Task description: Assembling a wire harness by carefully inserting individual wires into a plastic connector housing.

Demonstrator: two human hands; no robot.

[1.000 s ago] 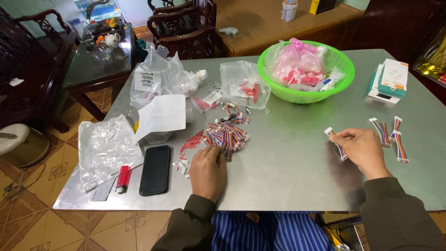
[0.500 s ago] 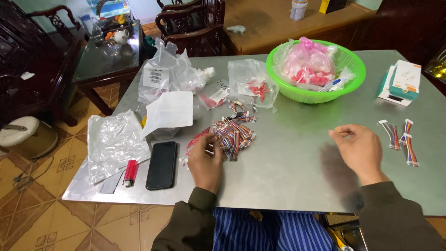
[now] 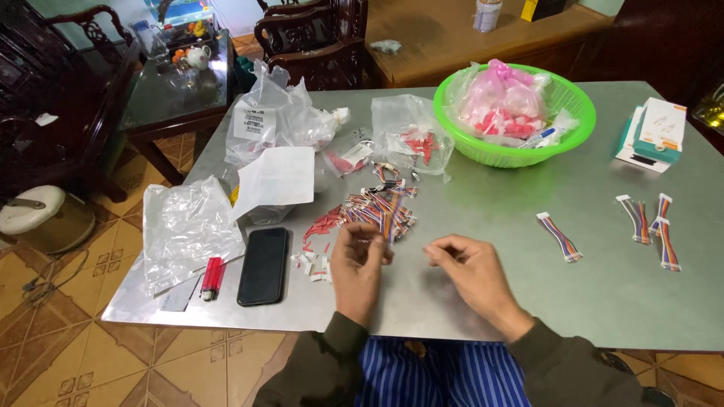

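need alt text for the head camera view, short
Two hands, left hand and right hand, meet over a grey table beside a pile of multicoloured wire connectors. A green basket, phone and red lighter lie around.

Tan tiled floor (image 3: 83,362) — dark carved wooden chairs (image 3: 317,45), glass-topped side table (image 3: 177,83).

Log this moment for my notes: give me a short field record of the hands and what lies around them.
left hand: pinching a striped wire piece at the wire pile
right hand: fingers curled, close beside the left; grip unclear
finished wires: laid apart to the right
phone: flat, beside a red lighter
basket: green, holding pink bags
table: grey metal
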